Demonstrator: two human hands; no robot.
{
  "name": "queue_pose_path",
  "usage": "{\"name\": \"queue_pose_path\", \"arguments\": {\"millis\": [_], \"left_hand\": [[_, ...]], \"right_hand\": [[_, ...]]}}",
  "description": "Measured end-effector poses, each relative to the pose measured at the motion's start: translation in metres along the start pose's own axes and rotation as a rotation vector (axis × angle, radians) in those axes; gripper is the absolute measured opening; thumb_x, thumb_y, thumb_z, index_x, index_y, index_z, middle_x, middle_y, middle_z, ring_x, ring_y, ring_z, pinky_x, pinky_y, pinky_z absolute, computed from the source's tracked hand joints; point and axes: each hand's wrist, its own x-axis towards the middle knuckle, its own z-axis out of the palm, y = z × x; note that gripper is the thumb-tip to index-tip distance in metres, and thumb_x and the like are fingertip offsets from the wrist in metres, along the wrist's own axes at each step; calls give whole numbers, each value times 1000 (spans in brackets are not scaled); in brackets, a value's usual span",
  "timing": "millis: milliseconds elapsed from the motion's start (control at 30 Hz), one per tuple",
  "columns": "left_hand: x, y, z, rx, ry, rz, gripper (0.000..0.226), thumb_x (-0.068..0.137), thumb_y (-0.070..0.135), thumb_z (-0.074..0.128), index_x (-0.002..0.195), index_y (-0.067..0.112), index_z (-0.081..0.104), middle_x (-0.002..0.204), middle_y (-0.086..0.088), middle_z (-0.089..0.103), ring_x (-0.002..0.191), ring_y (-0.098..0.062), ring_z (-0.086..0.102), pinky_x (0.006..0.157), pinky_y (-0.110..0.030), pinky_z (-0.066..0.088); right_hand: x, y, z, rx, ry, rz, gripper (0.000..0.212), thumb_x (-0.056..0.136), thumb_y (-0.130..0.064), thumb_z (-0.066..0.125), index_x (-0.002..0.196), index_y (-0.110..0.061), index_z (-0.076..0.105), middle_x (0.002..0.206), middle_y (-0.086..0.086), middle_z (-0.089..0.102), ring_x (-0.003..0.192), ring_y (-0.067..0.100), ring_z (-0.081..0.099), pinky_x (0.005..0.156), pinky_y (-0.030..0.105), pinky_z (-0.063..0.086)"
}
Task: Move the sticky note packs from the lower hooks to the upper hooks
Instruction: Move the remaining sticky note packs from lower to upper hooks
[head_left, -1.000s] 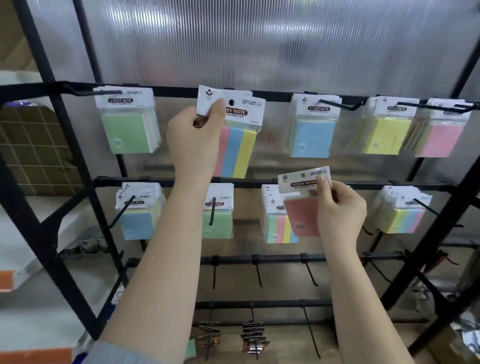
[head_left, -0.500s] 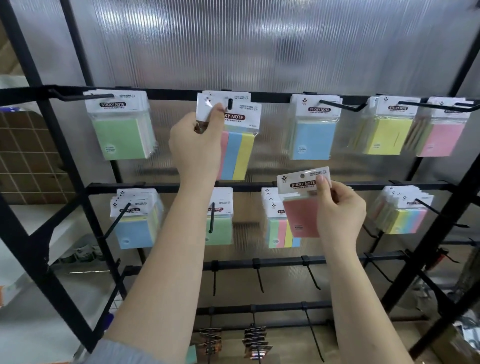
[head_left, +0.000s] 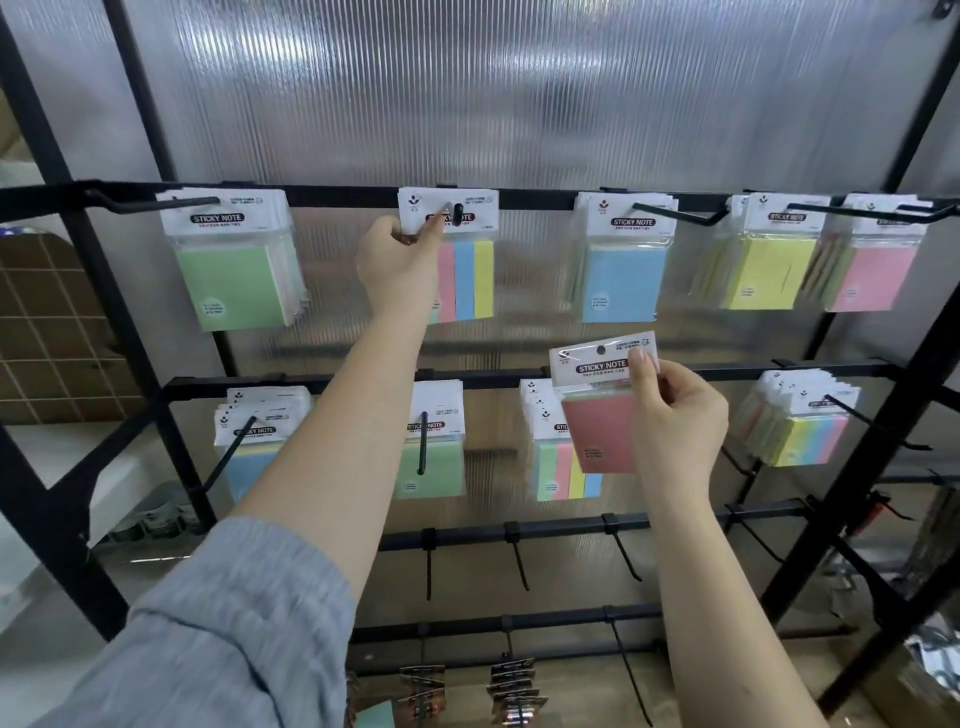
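Packs hang in five bunches on your top rail (head_left: 540, 199) and four on the lower rail (head_left: 498, 378). Your left hand (head_left: 397, 262) reaches up, pinching a striped pack (head_left: 457, 249) threaded on its top hook (head_left: 456, 214). Your right hand (head_left: 675, 410) pinches a pink pack (head_left: 597, 405), off any hook, before the lower rail.

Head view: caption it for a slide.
Left hand hangs striped pack on upper hook; right hand holds pink pack.

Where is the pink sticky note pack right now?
The pink sticky note pack is in the right hand, off any hook, held in front of the striped packs on the lower row, right of centre in the head view.
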Motion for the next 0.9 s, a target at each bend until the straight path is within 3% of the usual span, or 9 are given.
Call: {"name": "queue_pose_path", "arguments": {"millis": [100,200,267,433,600,733,833,900], "left_hand": [[5,0,4,-3,25,-6,28,84,38,67,83,15,51,70,13,51,65,-2,49,47,-10,32],[7,-2,8,-43,50,-3,29,83,35,69,92,17,48,91,6,59,83,-8,59,65,-20,50],[4,-2,7,-48,52,-18,32,84,34,68,96,18,43,100,4,56,85,-8,58,57,-14,45],[-8,-11,3,-5,74,-5,37,88,36,63,112,13,45,105,2,57,86,-8,58,46,-8,37],[-25,-15,-9,79,125,5,35,92,33,56,119,11,47,101,3,51,81,-9,50,46,-10,34],[-42,-28,-21,162,76,8,26,96,27,49,116,10,50,108,-1,57,84,-11,49,52,-14,30],[-53,-46,-28,281,-50,-17,19,97,23,45,110,11,54,111,-6,58,85,-15,48,64,-24,33],[-60,-59,-32,354,-154,-32,18,97,22,43,107,13,55,111,-6,59,87,-18,49,68,-28,34]], "right_hand": [[0,0,0,-17,11,2,50,95,-33,54,65,6,45,57,5,31,52,8,24,45,20,18],[0,-1,0,-25,15,4,48,95,-33,54,60,-1,46,56,3,32,51,8,24,45,19,19],[-1,-2,-2,-26,20,3,48,95,-31,54,57,-6,39,54,-1,28,48,8,23,44,19,19],[-2,-4,-3,-33,35,-7,49,95,-32,53,62,3,45,56,4,32,50,7,25,43,19,19],[-7,-6,-6,-15,48,-8,51,96,-32,52,69,11,49,60,12,38,51,7,27,43,18,21],[-12,-7,-9,-20,72,9,48,96,-30,53,62,2,43,56,2,31,46,6,27,41,16,21],[-14,-5,-12,-44,107,31,49,95,-34,53,66,5,51,59,13,36,53,5,30,49,18,22],[-14,-2,-15,-58,141,35,52,95,-37,52,76,11,54,63,16,39,59,14,33,54,26,25]]}}
